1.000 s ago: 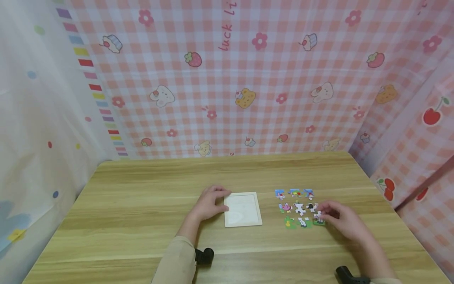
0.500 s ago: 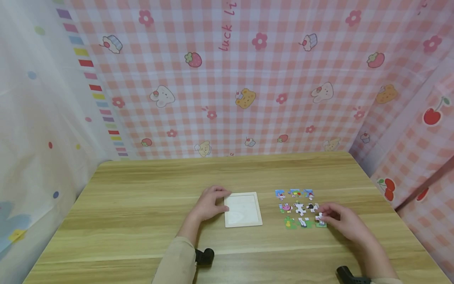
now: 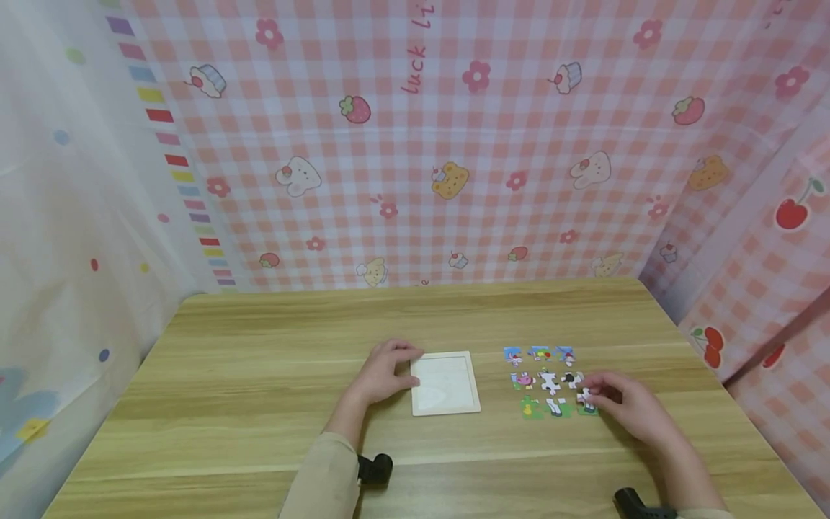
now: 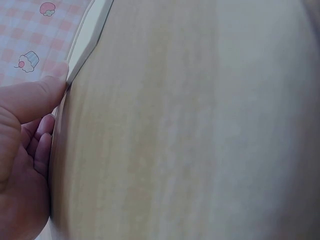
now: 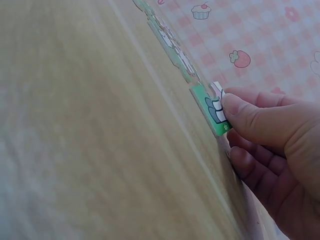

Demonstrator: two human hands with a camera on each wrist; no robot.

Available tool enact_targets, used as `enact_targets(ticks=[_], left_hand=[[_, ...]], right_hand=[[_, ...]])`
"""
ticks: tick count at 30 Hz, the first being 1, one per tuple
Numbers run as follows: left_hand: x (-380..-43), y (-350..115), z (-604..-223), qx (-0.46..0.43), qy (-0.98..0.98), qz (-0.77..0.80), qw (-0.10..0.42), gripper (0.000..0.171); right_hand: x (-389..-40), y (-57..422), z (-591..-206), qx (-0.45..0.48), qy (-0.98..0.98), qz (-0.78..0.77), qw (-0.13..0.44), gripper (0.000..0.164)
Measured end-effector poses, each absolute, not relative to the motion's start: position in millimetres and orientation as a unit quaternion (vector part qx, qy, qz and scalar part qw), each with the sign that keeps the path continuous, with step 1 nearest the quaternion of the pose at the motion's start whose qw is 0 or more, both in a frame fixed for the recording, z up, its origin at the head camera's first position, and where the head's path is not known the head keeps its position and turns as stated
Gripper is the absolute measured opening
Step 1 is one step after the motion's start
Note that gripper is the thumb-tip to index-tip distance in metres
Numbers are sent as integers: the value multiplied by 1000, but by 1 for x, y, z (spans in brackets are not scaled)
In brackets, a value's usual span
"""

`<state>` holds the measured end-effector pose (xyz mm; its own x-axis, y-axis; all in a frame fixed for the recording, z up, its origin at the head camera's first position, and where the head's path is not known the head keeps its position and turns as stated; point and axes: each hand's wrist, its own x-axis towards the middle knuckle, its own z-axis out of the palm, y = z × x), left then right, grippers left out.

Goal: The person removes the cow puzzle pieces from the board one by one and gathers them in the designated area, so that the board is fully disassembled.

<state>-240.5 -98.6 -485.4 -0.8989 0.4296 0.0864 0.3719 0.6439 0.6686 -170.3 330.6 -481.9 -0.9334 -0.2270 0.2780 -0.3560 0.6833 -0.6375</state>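
My left hand (image 3: 382, 371) holds the left edge of a square, pale puzzle tray (image 3: 447, 388). In the left wrist view its thumb lies on the tray's edge, with other fingers curled below. To the right, my right hand (image 3: 627, 405) has thumb and fingers on a green-bottomed corner puzzle piece (image 5: 210, 106), pinching it at its right side. The piece shows dark hooves and sits at the lower right of the group. Several other puzzle pieces (image 3: 549, 382) lie face up in three spaced rows, picturing a cow, grass and blue sky.
Everything rests on a wood-grain table (image 3: 272, 360). A pink checked curtain (image 3: 415, 180) rises behind its far edge, with more cloth at both sides. Black wrist-camera mounts (image 3: 375, 470) stick out by both forearms.
The corner piece under my right hand has slid slightly right and down, apart from its neighbours, then stayed put. My left hand and the tray look unmoved.
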Motion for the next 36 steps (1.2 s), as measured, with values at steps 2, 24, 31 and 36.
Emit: enact_targets(ticks=[2, 24, 31, 36], left_hand=[[-240, -99, -485, 222, 905, 362, 39, 48], [-242, -100, -485, 231, 899, 371, 37, 49], [-240, -107, -484, 225, 864, 447, 47, 45], [-238, -114, -477, 164, 831, 525, 83, 46]], right_hand=[[-170, 331, -482, 159, -914, 362, 88, 19], [-170, 328, -475, 139, -913, 366, 117, 12], [-170, 314, -467, 163, -907, 367, 125, 9], [-176, 298, -461, 224, -898, 363, 108, 11]])
